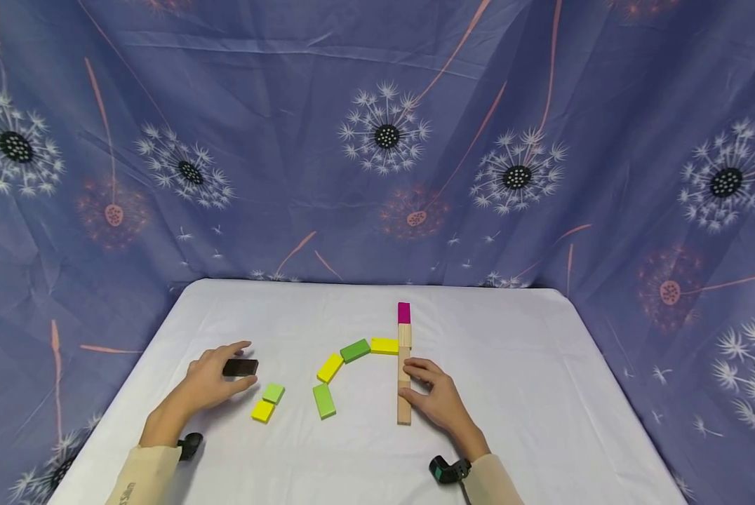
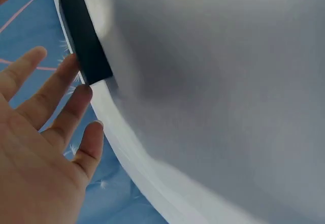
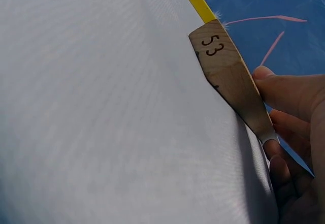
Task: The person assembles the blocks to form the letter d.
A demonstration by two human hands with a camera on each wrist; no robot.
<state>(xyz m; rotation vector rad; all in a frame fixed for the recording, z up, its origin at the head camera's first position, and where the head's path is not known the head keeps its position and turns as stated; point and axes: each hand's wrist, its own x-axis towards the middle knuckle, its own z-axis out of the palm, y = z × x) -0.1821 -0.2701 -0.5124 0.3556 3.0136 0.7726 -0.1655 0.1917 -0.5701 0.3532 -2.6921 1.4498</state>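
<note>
My left hand [image 1: 210, 379] spreads around a dark block [image 1: 240, 367] on the white table. In the left wrist view, fingertips sit right at one end of this dark block [image 2: 85, 38], with the fingers extended. My right hand [image 1: 437, 396] is beside a straight column of plain wooden blocks [image 1: 404, 403], thumb and fingertips touching it from the right. The right wrist view shows the near wooden block [image 3: 223, 56], marked 53, with fingertips [image 3: 264, 74] along its side. A magenta block [image 1: 404, 313] tops the column's far end.
A curved row of a yellow block [image 1: 385, 346], a green block [image 1: 355, 351], another yellow block [image 1: 330, 367] and a light green block [image 1: 324, 401] bends left from the column. Near my left hand lie small light green [image 1: 274, 393] and yellow [image 1: 263, 411] blocks. A patterned curtain [image 1: 289, 140] surrounds the table.
</note>
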